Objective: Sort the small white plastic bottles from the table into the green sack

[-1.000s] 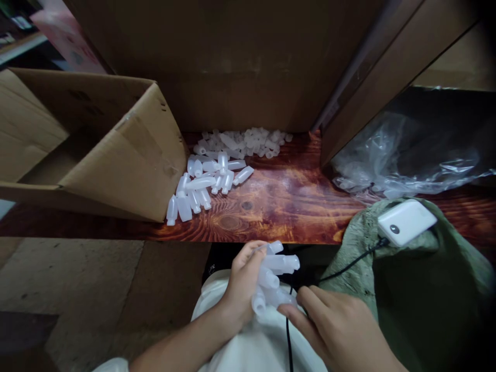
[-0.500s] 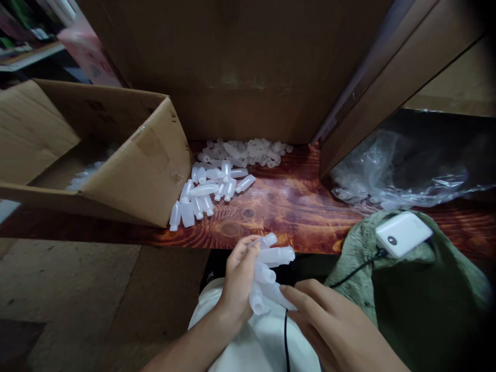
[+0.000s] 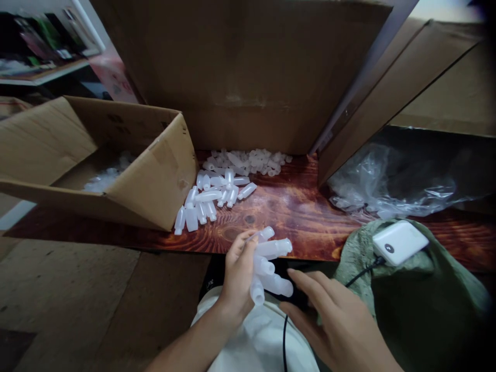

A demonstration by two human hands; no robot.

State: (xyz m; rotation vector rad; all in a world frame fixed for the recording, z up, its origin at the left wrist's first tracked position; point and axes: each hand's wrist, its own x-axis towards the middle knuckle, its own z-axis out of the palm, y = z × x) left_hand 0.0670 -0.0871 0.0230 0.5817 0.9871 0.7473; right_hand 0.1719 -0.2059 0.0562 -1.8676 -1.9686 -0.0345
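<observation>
Several small translucent plastic bottles [image 3: 273, 249] are bunched in my left hand [image 3: 239, 281], their necks pointing to the right. My right hand [image 3: 329, 305] is just right of the bunch, thumb and fingers apart, with nothing in it. Its fingertips are close to the lowest bottles but apart from them. On the wooden bench, a loose group of similar bottles [image 3: 209, 195] lies beside the left cardboard box. Behind them is a heap of small translucent caps or collars [image 3: 259, 161], too small to tell which.
An open cardboard box [image 3: 155, 170] on the left holds more translucent pieces. A large carton [image 3: 240, 67] stands at the back. On the right, clear plastic film [image 3: 368, 175] spills from another box. A white power bank [image 3: 401, 242] with a black cable rests on green cloth [image 3: 356, 253].
My right hand has drawn back from the lowest bottle and opened slightly. My left hand still grips the bunch. The view has shifted a little.
</observation>
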